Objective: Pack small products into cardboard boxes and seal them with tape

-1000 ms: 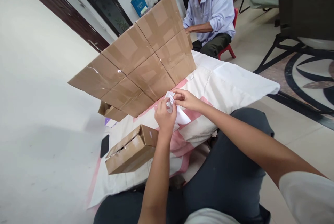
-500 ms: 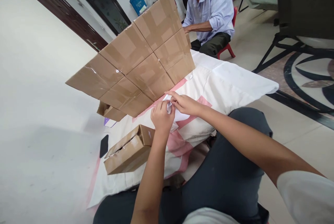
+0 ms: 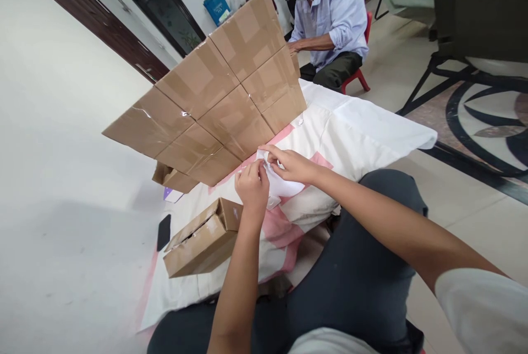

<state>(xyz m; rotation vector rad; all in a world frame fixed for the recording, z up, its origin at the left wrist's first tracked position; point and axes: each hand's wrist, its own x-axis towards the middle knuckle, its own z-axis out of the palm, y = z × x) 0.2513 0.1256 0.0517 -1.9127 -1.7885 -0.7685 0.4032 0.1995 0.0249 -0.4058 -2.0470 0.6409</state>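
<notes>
A thin white sheet point(image 3: 287, 187), soft and crumpled, lies under and between my hands; whether it is cloth, paper or plastic I cannot tell. My left hand point(image 3: 251, 182) pinches its near-left part, thumb and fingers pressed together. From the right, my right hand point(image 3: 292, 167) closes on the far edge, with the index finger reaching over it. The fingertips hide what lies exactly between them. Both hands are just above a white and pink cloth point(image 3: 237, 258) covering the table.
A taped cardboard panel point(image 3: 231, 117) stands upright behind my hands. Beside my left forearm is a cardboard box point(image 3: 206, 244), with a black phone point(image 3: 164, 232) to its left. A smaller open box point(image 3: 175, 178) stands by the panel. Another person point(image 3: 336, 18) sits beyond the panel.
My left hand has drawn slightly left, away from my right fingertips, and the gap between the hands is wider. More of the white sheet shows. The box and panel stay put.
</notes>
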